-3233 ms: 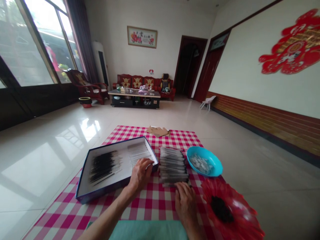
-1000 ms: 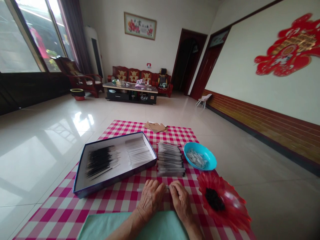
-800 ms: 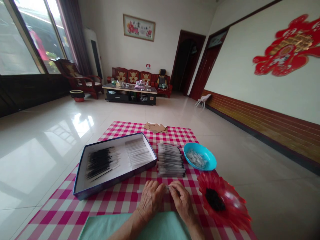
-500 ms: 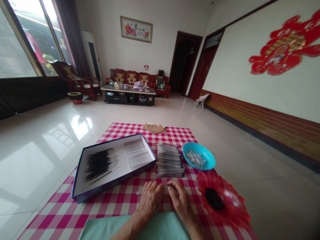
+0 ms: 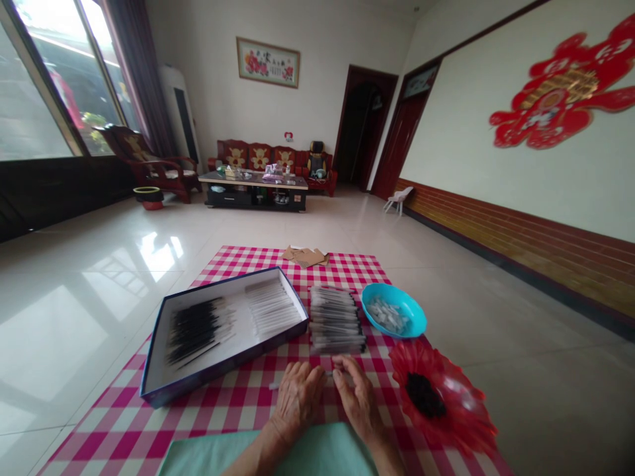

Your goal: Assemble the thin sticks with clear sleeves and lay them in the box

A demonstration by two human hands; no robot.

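Low over the checked cloth, my left hand (image 5: 297,396) curls around a thin whitish pen (image 5: 274,385), whose end sticks out to its left. My right hand (image 5: 360,400) pinches the pen's other end, with thumb and fingers close together. A short stretch of the pen shows between the two hands; the rest is under the fingers. Just beyond them lies a row of translucent pens (image 5: 336,320) with dark ends at the right. Left of that row, a shallow blue-edged box (image 5: 238,357) holds black-inked refills (image 5: 196,330) and clear pen barrels (image 5: 272,304).
A turquoise bowl (image 5: 417,320) of small whitish pieces (image 5: 387,316) stands at the right. Nearer is a red flower-shaped dish (image 5: 461,403) with small black pieces (image 5: 425,395). Brown cardboard scraps (image 5: 307,256) lie at the table's far edge. Green cloth (image 5: 213,456) lies under my forearms.
The camera view has shifted very slightly. Both hands stay on the pen in almost the same pose, and the things on the table have not moved.
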